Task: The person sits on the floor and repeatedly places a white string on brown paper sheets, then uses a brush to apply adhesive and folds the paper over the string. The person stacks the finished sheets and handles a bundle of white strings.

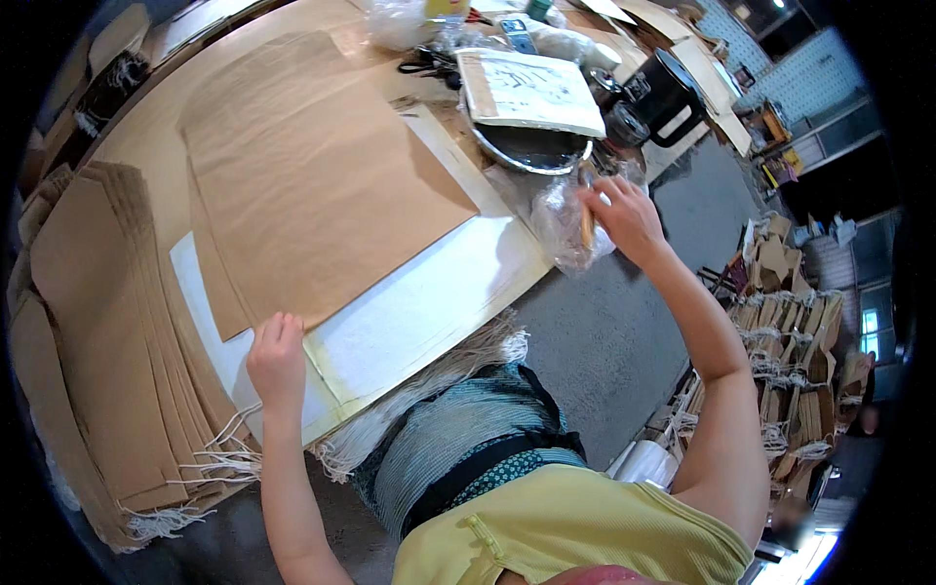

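Note:
Brown kraft paper sheets [322, 185] lie on a white sheet [419, 297] along the near side of the table. At their near edge, my left hand [277, 353] is closed, its fingertips pinching the paper's corner. Off to the right, beside the table edge, my right hand [624, 216] is closed around a slim wooden stick-like handle [587, 219]. What is at the handle's end cannot be made out. Clear crumpled plastic [561, 229] lies right behind and beneath it. Just beyond is a round metal-rimmed bowl [536, 159], partly covered by a worn pad with dark marks [531, 91].
Stacked brown paper pieces with white cords [107, 322] lie at the left. A black kettle [665, 97] and a glass jar [626, 125] stand beyond the bowl. White fringe-like strings [429, 395] hang at the near table edge. Bundled brown stacks [790, 361] stand at the right.

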Available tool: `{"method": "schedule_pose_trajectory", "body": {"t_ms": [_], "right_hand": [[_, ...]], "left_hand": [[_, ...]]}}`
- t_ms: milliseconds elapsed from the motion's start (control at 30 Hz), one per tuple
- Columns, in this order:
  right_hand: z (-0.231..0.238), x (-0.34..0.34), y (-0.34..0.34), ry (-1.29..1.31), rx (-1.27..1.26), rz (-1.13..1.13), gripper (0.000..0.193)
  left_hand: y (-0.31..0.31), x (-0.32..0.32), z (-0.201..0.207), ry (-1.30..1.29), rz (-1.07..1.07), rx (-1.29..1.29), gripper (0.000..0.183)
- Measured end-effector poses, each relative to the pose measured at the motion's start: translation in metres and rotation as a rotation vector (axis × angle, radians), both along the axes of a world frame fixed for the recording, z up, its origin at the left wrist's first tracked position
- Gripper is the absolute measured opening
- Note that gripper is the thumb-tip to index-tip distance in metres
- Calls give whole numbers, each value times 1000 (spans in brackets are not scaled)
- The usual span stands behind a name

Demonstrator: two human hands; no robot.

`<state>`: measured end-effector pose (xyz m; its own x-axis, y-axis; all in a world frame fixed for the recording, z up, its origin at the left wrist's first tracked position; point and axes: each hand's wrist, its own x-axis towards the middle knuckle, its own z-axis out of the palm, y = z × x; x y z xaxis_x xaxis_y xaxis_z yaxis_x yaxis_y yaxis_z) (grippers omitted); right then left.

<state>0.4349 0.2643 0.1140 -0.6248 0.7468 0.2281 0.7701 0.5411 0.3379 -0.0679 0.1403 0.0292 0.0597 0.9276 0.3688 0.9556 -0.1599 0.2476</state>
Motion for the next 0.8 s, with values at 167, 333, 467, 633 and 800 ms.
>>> {"method": "schedule_pose_trajectory", "body": {"t_ms": [167,333,467,633,800], "right_hand": [[9,-20,38,963,22,-246,24],[-25,-3,64,1247,-257,-428,29],[-23,-2,67,1208,-253,-93,21],[-26,-78,-12,1365,-506,-40,20],[-69,-205,-103,1543,-1142,34,9]], "left_hand": [[-62,36,5,72,-77,-9,8],[-107,55,9,-62,-133,-41,21],[-131,50,12,-171,58,-95,22],[-128,47,9,-193,71,-65,21],[-133,45,6,-233,83,-100,19]]}}
